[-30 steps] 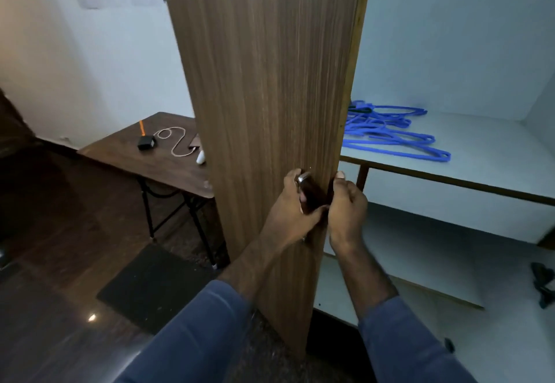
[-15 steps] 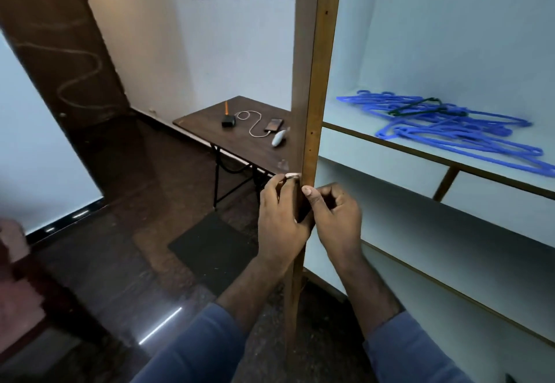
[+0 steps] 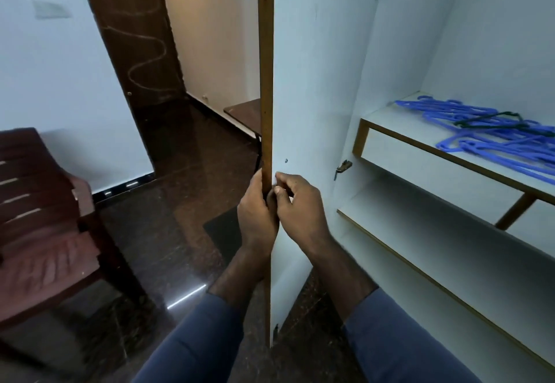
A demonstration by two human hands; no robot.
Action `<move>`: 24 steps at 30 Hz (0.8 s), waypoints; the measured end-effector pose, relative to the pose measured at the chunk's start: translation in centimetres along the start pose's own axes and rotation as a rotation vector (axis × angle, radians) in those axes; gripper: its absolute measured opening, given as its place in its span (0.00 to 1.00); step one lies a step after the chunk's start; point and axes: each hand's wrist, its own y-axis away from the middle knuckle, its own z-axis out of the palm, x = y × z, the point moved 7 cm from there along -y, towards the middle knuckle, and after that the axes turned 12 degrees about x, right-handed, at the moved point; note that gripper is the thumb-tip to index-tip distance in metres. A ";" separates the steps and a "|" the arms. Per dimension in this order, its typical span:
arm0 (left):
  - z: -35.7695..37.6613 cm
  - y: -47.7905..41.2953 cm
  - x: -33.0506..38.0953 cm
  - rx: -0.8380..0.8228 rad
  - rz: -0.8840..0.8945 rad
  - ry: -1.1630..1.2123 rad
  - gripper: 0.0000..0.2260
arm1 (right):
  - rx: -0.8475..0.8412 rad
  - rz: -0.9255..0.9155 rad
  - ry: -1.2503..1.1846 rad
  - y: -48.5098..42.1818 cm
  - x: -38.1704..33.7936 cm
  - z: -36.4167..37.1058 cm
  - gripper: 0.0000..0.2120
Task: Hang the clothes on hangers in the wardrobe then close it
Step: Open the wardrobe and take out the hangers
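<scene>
Wardrobe door of brown wood with a white inner face (image 3: 312, 82) is seen edge-on, upright and swung open. Its free edge is clamped from both sides: the left hand (image 3: 257, 211) is wrapped on the outer side and the right hand (image 3: 300, 211) is pinched on the inner face. Blue plastic hangers (image 3: 480, 133) are heaped flat on a white shelf (image 3: 399, 121) well to the right of the door, long axes running rightward. The right hand is judged nearer them. No clothes are seen.
</scene>
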 end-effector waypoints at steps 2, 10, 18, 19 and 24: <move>-1.1 -1.7 -0.8 0.052 -0.015 -0.102 0.18 | -0.102 -0.034 -0.006 -0.6 -1.0 2.3 0.21; -2.3 -4.7 -3.3 -0.029 0.239 -0.383 0.28 | -0.263 0.028 -0.025 -1.9 -2.5 8.2 0.23; -0.4 -6.6 -5.2 -0.313 0.372 -0.503 0.26 | -0.255 0.044 -0.015 -2.5 -1.7 9.4 0.22; -0.2 -6.9 -5.4 -0.325 0.366 -0.521 0.26 | -0.258 0.048 -0.011 -2.6 -1.6 9.6 0.22; 0.7 -7.6 -5.7 -0.364 0.349 -0.538 0.29 | -0.244 0.081 -0.010 -3.0 -1.2 9.9 0.23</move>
